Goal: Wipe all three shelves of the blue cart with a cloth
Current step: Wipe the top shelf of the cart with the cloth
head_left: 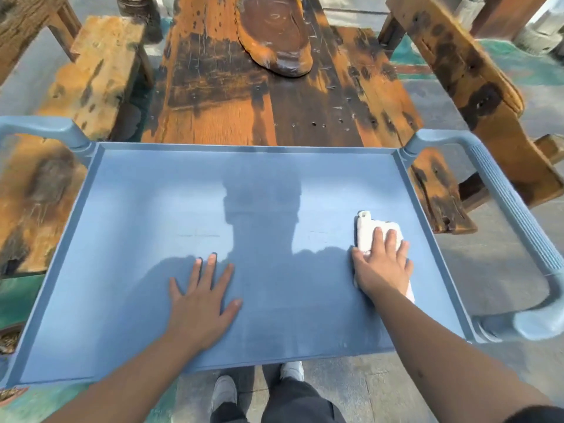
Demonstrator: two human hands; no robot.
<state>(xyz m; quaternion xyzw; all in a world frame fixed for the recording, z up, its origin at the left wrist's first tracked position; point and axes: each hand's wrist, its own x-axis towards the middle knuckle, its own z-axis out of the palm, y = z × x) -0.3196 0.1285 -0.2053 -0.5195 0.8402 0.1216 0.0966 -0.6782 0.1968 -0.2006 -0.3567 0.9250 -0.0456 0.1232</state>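
I am wiping the top shelf (pixel 146 193), right hand (pixel 381 267) pressing the cloth (pixel 370 228) with flat fingers (pixel 378 239) at right; left hand (pixel 203 303) is resting flat, holding nothing. Next I should sweep left.

Bright daylight from behind, person's shadow on cart shelf (pixel 137 209), wide-angle edge bending, pic slightly soft maybe

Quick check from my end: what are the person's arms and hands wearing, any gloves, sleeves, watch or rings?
Both hands are bare: no gloves, rings or watch on the left hand or right hand. Both forearms are uncovered up to the frame edge; a bit of dark fabric shows at the bottom right corner, possibly a sleeve.
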